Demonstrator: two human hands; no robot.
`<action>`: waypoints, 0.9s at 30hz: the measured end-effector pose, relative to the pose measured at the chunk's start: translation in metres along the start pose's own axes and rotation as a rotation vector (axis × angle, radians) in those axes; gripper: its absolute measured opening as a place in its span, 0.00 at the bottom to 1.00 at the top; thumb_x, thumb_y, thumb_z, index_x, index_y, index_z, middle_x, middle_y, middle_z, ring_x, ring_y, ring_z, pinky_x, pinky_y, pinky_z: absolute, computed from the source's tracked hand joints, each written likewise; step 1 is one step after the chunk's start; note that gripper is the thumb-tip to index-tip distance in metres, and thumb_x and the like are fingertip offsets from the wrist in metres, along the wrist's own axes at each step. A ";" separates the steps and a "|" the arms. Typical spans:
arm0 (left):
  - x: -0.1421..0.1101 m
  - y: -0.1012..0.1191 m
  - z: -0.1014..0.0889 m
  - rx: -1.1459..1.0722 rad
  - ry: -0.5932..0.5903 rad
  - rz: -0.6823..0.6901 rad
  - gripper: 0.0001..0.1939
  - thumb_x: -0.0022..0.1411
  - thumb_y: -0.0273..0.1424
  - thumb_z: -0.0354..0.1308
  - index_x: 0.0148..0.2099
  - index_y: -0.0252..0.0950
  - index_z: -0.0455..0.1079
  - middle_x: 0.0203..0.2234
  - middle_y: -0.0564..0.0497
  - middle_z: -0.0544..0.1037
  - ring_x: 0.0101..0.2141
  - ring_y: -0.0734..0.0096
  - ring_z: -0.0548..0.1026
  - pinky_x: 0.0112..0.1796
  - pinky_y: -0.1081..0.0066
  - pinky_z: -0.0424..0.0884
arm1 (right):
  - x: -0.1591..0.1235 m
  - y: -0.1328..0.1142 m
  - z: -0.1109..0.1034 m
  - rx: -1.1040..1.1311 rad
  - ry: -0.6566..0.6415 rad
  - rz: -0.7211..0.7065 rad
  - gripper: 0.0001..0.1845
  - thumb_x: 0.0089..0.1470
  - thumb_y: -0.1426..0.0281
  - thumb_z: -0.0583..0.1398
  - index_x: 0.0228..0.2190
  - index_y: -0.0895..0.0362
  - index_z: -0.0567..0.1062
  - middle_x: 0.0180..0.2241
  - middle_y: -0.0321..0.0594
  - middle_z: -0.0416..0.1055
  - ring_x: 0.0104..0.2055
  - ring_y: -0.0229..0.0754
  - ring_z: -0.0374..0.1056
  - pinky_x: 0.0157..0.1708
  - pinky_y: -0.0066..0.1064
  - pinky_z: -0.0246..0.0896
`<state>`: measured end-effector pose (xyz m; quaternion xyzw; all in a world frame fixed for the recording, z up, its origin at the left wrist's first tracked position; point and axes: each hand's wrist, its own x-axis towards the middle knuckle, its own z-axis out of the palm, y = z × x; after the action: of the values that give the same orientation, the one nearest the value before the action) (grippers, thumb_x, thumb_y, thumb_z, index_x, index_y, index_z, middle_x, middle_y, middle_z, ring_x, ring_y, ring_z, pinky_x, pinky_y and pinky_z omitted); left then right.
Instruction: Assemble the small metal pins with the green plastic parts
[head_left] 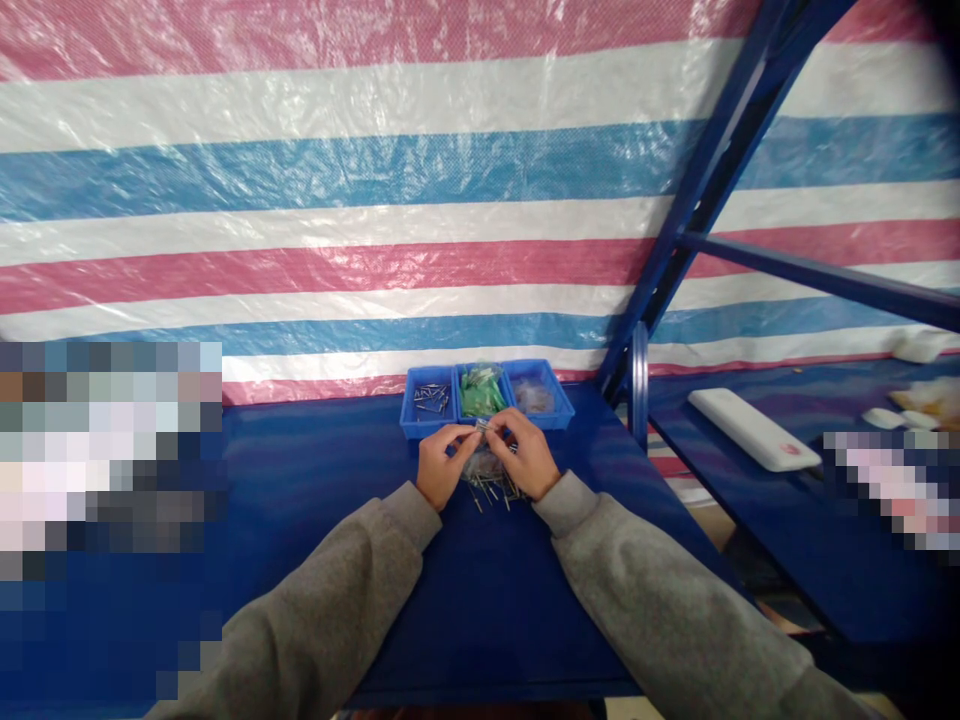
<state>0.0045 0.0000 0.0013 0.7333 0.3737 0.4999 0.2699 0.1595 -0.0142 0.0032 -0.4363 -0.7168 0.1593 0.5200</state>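
Observation:
My left hand (442, 465) and my right hand (526, 458) meet in front of the blue bins. Thumb and fingers of each are pinched together at a small, pale, shiny piece (481, 426), too small to name. Just below the fingertips lies a pile of thin metal rods or pins (491, 488), with some clear plastic among them, partly hidden by my hands. Behind the hands stand a left bin (406, 412) with dark metal pins, a middle bin with green plastic packets (481, 390), and a right bin with clear small bags (532, 396).
The blue table (480, 620) carries all this. Behind it hangs a striped plastic sheet (337, 180). A blue metal frame (694, 190) rises at the right. On a second table there lies a white power-bank-like block (754, 430). Blurred-out areas cover the far left and right.

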 end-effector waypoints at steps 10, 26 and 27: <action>0.000 -0.002 0.000 -0.064 -0.052 -0.078 0.11 0.58 0.35 0.54 0.37 0.32 0.72 0.30 0.49 0.77 0.31 0.70 0.74 0.33 0.73 0.70 | 0.000 0.006 0.000 -0.031 0.015 0.014 0.11 0.55 0.64 0.55 0.25 0.56 0.69 0.27 0.38 0.67 0.28 0.37 0.63 0.28 0.29 0.58; -0.002 -0.001 -0.001 0.016 0.093 0.013 0.09 0.58 0.33 0.56 0.36 0.34 0.73 0.30 0.49 0.77 0.30 0.70 0.74 0.32 0.73 0.70 | 0.002 0.001 -0.002 0.149 0.006 0.104 0.08 0.51 0.64 0.59 0.29 0.56 0.73 0.32 0.40 0.66 0.31 0.39 0.65 0.24 0.27 0.61; -0.002 -0.001 -0.002 0.027 0.096 0.025 0.08 0.58 0.33 0.55 0.36 0.34 0.73 0.30 0.48 0.77 0.31 0.70 0.74 0.32 0.73 0.70 | 0.002 0.001 -0.002 0.137 0.014 0.099 0.08 0.51 0.64 0.59 0.29 0.56 0.73 0.32 0.40 0.66 0.31 0.38 0.65 0.24 0.27 0.61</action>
<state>0.0022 -0.0010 0.0003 0.7166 0.3839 0.5326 0.2354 0.1618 -0.0123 0.0046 -0.4355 -0.6782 0.2304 0.5452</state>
